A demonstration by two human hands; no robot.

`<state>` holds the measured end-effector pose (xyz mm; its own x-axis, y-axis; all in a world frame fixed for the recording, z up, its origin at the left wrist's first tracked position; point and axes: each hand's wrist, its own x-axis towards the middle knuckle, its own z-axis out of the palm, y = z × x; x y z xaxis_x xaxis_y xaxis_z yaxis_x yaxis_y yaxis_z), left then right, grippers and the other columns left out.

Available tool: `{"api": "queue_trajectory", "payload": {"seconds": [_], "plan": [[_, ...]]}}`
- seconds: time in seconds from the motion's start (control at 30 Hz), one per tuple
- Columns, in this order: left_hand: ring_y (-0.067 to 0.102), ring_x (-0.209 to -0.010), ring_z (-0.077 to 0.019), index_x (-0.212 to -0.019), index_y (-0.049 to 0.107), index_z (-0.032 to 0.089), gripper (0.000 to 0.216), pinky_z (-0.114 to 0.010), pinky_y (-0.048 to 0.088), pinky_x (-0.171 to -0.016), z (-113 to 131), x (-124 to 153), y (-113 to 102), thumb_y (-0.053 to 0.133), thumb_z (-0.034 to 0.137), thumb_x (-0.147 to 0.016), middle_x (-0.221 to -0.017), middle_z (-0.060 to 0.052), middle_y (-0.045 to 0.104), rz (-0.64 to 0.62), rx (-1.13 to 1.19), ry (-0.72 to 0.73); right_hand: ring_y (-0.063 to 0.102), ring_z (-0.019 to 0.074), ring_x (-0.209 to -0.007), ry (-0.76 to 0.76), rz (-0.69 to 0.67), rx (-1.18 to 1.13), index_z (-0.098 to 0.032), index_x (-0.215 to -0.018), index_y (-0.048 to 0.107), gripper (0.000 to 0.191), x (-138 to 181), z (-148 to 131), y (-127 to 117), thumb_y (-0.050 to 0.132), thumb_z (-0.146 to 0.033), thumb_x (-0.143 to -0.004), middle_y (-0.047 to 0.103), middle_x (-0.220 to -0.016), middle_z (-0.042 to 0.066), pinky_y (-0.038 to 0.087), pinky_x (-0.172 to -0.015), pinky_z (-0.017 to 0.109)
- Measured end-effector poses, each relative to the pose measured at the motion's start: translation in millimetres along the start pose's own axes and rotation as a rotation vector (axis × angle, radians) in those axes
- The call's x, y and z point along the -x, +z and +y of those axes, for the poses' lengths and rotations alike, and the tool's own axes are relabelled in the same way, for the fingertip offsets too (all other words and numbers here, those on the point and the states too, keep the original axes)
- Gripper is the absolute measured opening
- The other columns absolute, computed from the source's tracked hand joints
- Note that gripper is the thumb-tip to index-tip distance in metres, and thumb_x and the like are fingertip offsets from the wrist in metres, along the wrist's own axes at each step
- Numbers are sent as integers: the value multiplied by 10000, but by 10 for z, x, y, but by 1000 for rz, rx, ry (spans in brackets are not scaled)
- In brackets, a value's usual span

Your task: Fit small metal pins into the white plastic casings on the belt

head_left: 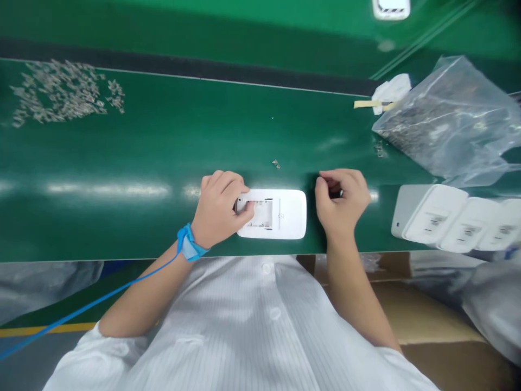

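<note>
A white plastic device housing (285, 214) lies flat on the green belt (163, 163) near its front edge, an open recess at its left end. My left hand (220, 209), a blue wrist strap (188, 244) on its wrist, rests on that left end with fingers curled and the thumb pressing into the recess. My right hand (340, 200) hovers just right of the housing, fingers curled in a pinch around something small I cannot make out. One tiny metal part (275, 163) lies on the belt just beyond the housing.
A heap of small metal parts (61, 92) lies at the far left. A clear plastic bag of parts (448, 119) sits at the right, with white scraps (391, 89) beside it. A row of white housings (448, 217) lies right of my right hand. Another white unit (391, 8) sits far back.
</note>
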<state>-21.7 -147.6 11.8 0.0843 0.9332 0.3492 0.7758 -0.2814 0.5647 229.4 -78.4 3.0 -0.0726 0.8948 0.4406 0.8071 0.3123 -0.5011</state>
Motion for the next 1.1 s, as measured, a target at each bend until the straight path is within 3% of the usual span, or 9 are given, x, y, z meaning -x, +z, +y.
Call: {"api": "queue_trajectory", "payload": {"seconds": [0.23,0.43,0.57,0.7,0.83,0.9,0.97,1.03,1.1], "plan": [[599,-910,-228,-850,576,205,101,-399,367,-823,-25,197,-329,660,256,-826,-884,-46,662,-27,-264,-9,632,242,-955,-226,-210,-13,-193,-1024,678,148,60,-42,13,572,-252,-937,678,-1026,103,529,-821,405],[595,-819,-219,-762,543,217,162,-399,373,-819,-338,490,-832,643,312,-848,-771,-16,597,-33,-514,-166,635,229,-857,-238,-255,104,-145,-1113,635,245,-117,-413,262,570,-328,-964,678,-982,106,464,-689,330],[591,-759,-213,-717,513,219,201,-390,385,-802,-672,663,-1142,648,322,-825,-727,-6,592,85,-600,-346,576,192,-677,-320,-314,329,-148,-999,635,272,-339,-658,432,590,-412,-955,641,-875,93,268,-513,305],[596,-921,-290,-822,557,205,162,-449,414,-840,-844,870,-1328,649,337,-821,-905,-89,633,306,-710,-597,484,164,-594,-468,-388,402,-151,-894,614,162,-397,-585,479,483,-190,-981,588,-774,72,167,-498,322],[513,-1143,-368,-1033,579,168,275,-557,400,-951,-679,833,-1062,675,314,-820,-1150,-191,545,584,-829,-458,477,176,-639,-486,-359,329,-154,-890,630,209,-335,-449,487,445,-167,-988,572,-808,79,237,-538,316],[539,-1094,-324,-1026,573,182,233,-512,435,-955,-515,664,-800,668,272,-833,-1097,-153,561,488,-685,-328,482,178,-656,-434,-360,301,-163,-924,644,212,-303,-439,460,445,-179,-994,578,-845,78,283,-569,309],[561,-1084,-303,-1029,590,192,178,-458,459,-933,-355,482,-579,630,230,-860,-1116,-138,598,177,-565,-173,490,174,-669,-370,-386,281,-172,-934,650,220,-285,-459,412,438,-158,-992,586,-870,74,319,-597,300],[558,-1145,-312,-1169,605,197,312,-441,464,-922,-279,367,-459,567,140,-865,-1265,-137,610,-89,-578,26,513,167,-700,-344,-421,263,-181,-910,647,232,-275,-481,370,434,-124,-983,595,-873,64,360,-631,283],[575,-1110,-322,-1212,613,186,356,-450,474,-900,-336,330,-414,563,133,-864,-1263,-137,627,-85,-597,114,544,168,-770,-356,-419,315,-193,-906,643,215,-262,-487,355,454,-124,-983,607,-888,52,402,-686,269]]}}
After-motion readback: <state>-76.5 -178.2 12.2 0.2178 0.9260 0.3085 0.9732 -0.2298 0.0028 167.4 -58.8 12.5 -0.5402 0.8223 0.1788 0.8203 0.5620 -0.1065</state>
